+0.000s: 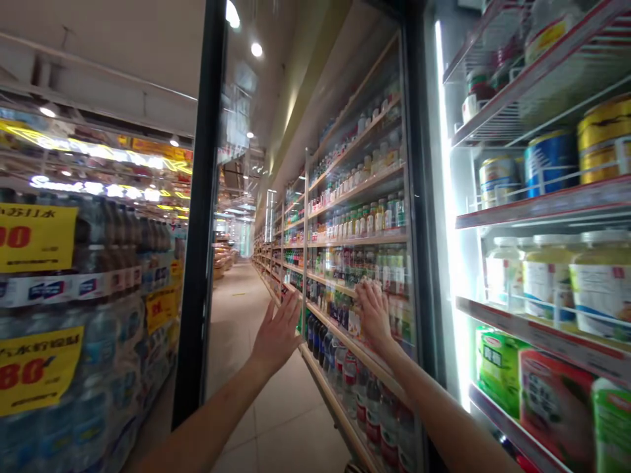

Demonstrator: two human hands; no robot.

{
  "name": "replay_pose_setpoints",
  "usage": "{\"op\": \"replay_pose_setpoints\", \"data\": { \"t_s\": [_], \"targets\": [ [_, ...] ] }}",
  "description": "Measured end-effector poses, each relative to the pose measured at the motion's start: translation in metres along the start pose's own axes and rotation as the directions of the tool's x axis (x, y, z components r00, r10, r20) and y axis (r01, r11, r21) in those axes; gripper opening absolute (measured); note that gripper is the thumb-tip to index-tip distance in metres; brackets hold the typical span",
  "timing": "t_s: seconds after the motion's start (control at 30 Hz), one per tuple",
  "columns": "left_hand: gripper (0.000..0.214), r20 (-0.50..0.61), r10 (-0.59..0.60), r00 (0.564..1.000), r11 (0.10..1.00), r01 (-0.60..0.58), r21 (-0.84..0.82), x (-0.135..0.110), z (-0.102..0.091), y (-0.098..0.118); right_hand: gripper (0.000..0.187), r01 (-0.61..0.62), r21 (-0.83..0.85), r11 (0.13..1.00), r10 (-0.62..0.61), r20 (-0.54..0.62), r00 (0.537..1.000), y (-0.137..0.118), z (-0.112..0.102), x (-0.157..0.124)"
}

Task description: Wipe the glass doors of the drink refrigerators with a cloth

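Note:
A glass cooler door (194, 217) with a black frame stands open in front of me. My left hand (277, 332) is raised at the glass, palm forward and fingers stretched out, holding nothing that I can see. To its right, my right hand (374, 312) is also up against the glass, its fingers extended and slightly bent. A pale shape at the right fingertips looks like the hand's reflection, though blur hides the detail. Through or in the glass show long shelves of bottles (365, 220).
At the right, the lit cooler holds cans (549, 161), bottles with pale labels (547, 276) and green and red packs (557, 394) on wire shelves. Stacked bottle packs (98, 335) with yellow price signs (37, 240) stand at the left. Tiled floor (276, 427) shows beyond the glass.

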State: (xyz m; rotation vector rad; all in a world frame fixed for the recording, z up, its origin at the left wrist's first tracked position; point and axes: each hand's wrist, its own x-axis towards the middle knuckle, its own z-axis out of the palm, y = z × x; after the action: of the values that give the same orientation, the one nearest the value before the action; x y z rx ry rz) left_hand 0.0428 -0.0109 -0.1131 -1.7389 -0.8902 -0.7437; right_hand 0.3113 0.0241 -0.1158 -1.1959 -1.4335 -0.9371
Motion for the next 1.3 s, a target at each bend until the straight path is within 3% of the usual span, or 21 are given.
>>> {"op": "replay_pose_setpoints", "data": {
  "t_s": [0.13,0.17,0.23,0.3,0.33,0.37,0.43,0.5,0.57,0.63,0.67,0.7,0.77,0.83,0.9,1.0,1.03,1.17,1.23,1.3],
  "targets": [
    [0.057,-0.005,-0.015,1.000,1.000,0.015,0.008,-0.001,-0.004,-0.006,0.051,-0.170,0.005,0.985,0.170,-0.092,0.981,-0.019,-0.001,0.015],
    [0.057,-0.003,-0.030,1.000,1.000,0.030,0.008,-0.001,-0.005,-0.008,0.050,-0.156,0.008,0.988,0.156,-0.102,0.983,-0.027,-0.001,0.017],
    [0.057,0.009,-0.060,0.998,0.998,0.059,0.006,-0.001,-0.009,-0.014,0.049,0.039,0.013,0.999,-0.038,-0.045,0.998,-0.043,0.000,0.020],
    [0.058,0.024,-0.083,0.996,0.997,0.083,0.005,-0.001,-0.013,-0.020,0.050,0.270,0.036,0.962,-0.271,0.044,0.961,-0.058,0.000,0.023],
    [0.058,0.030,-0.094,0.995,0.996,0.094,0.005,-0.001,-0.016,-0.024,0.050,0.308,0.044,0.950,-0.311,0.067,0.948,-0.064,-0.001,0.027],
    [0.058,0.038,-0.104,0.994,0.995,0.104,0.005,-0.001,-0.018,-0.028,0.050,0.276,0.040,0.960,-0.278,0.066,0.958,-0.069,-0.002,0.032],
    [0.059,0.044,-0.129,0.991,0.992,0.129,0.005,-0.001,-0.024,-0.037,0.048,0.068,0.010,0.998,-0.068,0.013,0.998,-0.079,-0.004,0.044],
    [0.059,0.046,-0.171,0.984,0.985,0.170,0.010,-0.002,-0.029,-0.046,0.048,-0.052,-0.006,0.999,0.052,-0.021,0.998,-0.090,-0.005,0.052],
    [0.058,0.043,-0.208,0.977,0.978,0.208,0.019,-0.005,-0.035,-0.055,0.048,0.111,0.005,0.994,-0.112,0.019,0.994,-0.102,-0.004,0.053],
    [0.056,0.045,-0.216,0.975,0.976,0.215,0.025,-0.008,-0.040,-0.063,0.048,0.367,0.042,0.929,-0.369,0.080,0.926,-0.115,-0.002,0.051],
    [0.055,0.047,-0.212,0.976,0.977,0.211,0.027,-0.010,-0.042,-0.067,0.047,0.427,0.054,0.903,-0.430,0.093,0.898,-0.120,-0.002,0.051],
    [0.054,0.046,-0.210,0.977,0.977,0.209,0.029,-0.012,-0.043,-0.070,0.047,0.425,0.053,0.904,-0.428,0.094,0.899,-0.125,-0.002,0.053],
    [0.054,0.041,-0.217,0.975,0.976,0.216,0.036,-0.015,-0.046,-0.075,0.048,0.273,0.029,0.962,-0.274,0.070,0.959,-0.133,-0.003,0.061],
    [0.054,0.031,-0.231,0.973,0.972,0.229,0.044,-0.018,-0.048,-0.078,0.051,0.154,0.017,0.988,-0.154,0.054,0.987,-0.141,-0.003,0.069],
    [0.054,0.024,-0.231,0.973,0.972,0.230,0.052,-0.021,-0.050,-0.080,0.051,0.263,0.034,0.964,-0.265,0.076,0.961,-0.148,-0.003,0.074],
    [0.053,0.035,-0.217,0.976,0.975,0.215,0.065,-0.026,-0.053,-0.081,0.048,0.501,0.083,0.862,-0.507,0.095,0.857,-0.159,-0.003,0.078],
    [0.053,0.040,-0.211,0.977,0.976,0.208,0.070,-0.027,-0.054,-0.082,0.046,0.499,0.087,0.862,-0.506,0.083,0.859,-0.162,-0.003,0.081],
    [0.053,0.046,-0.193,0.980,0.978,0.189,0.087,-0.032,-0.056,-0.083,0.043,0.318,0.069,0.945,-0.319,0.006,0.948,-0.176,-0.003,0.090],
    [0.053,0.043,-0.193,0.980,0.978,0.189,0.094,-0.035,-0.057,-0.082,0.044,0.415,0.075,0.907,-0.416,0.002,0.909,-0.182,-0.001,0.088],
    [0.053,0.032,-0.202,0.979,0.975,0.198,0.103,-0.037,-0.058,-0.083,0.044,0.596,0.092,0.797,-0.600,0.016,0.800,-0.186,0.000,0.086]
  ]
}}
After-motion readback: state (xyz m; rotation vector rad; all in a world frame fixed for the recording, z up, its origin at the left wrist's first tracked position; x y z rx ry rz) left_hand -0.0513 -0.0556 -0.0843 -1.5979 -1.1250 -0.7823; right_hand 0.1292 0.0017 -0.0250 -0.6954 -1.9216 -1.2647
